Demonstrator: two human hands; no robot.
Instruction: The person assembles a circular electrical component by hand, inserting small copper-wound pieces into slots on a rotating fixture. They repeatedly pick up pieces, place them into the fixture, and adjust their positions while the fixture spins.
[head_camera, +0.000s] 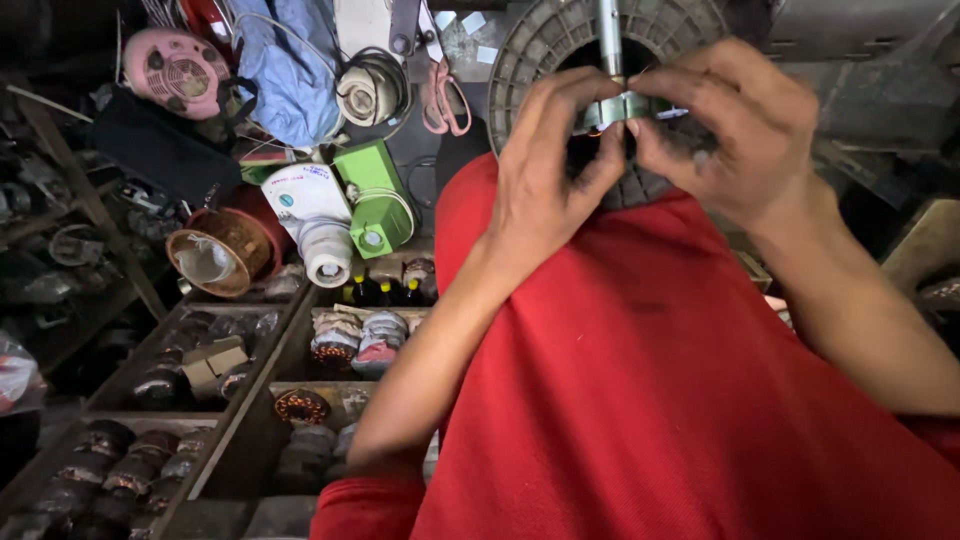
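Note:
My left hand (545, 170) and my right hand (735, 125) meet at the top centre, both pinching a small silvery metal ring part (612, 108) that sits on a steel shaft (608, 35). The shaft rises out of the dark middle of a round grey ribbed plastic housing (540, 45). The housing rests against my lap, which is covered in red cloth (650, 380). My fingers hide most of the ring part and the housing's centre.
Wooden compartment trays (250, 400) at lower left hold several wound motor coils. Above them lie a green and white appliance body (345, 205), a copper-coloured round casing (220, 250), a pink fan-like unit (175, 70), blue cloth and cables.

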